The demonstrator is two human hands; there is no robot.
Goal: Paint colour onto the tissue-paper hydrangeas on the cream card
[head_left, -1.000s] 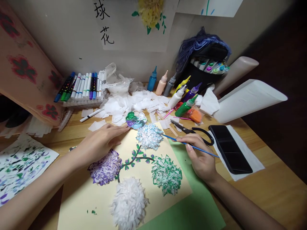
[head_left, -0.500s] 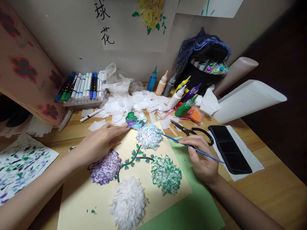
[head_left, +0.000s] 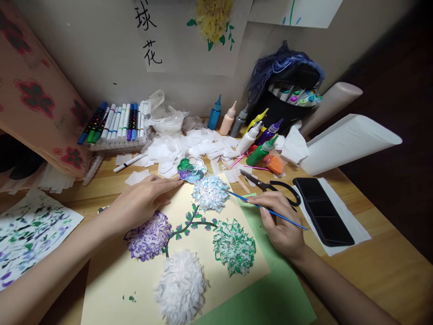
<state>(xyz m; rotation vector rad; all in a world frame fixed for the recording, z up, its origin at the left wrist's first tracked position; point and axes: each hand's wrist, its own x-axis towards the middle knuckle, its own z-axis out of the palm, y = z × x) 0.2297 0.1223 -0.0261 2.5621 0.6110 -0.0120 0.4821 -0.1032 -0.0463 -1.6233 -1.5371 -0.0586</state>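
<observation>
My right hand [head_left: 282, 221] grips a thin blue paintbrush [head_left: 287, 219], whose tip meets the right edge of the blue-tinted paper flower [head_left: 210, 193]. My left hand [head_left: 144, 201] lies with fingers stretched toward the flower-shaped paint palette [head_left: 191, 170], fingertips at its lower left edge. A cream sheet [head_left: 111, 271] bears the blue flower, a purple-edged one [head_left: 149, 237] below my left hand, a green-edged one [head_left: 235, 247] at right and a white one [head_left: 181, 286] at the bottom. Painted stems with leaves run between them.
White paper scraps [head_left: 176, 146], markers [head_left: 118, 121] and paint bottles [head_left: 227, 118] line the back. Black-handled scissors [head_left: 286, 189] and a black phone [head_left: 323, 210] lie right. A green sheet [head_left: 280, 289] is under the cream one; a paint-spotted sheet [head_left: 34, 234] lies left.
My right hand and the rear end of the paintbrush have shifted slightly left, the tip staying at the blue flower's edge. My left hand has not visibly moved.
</observation>
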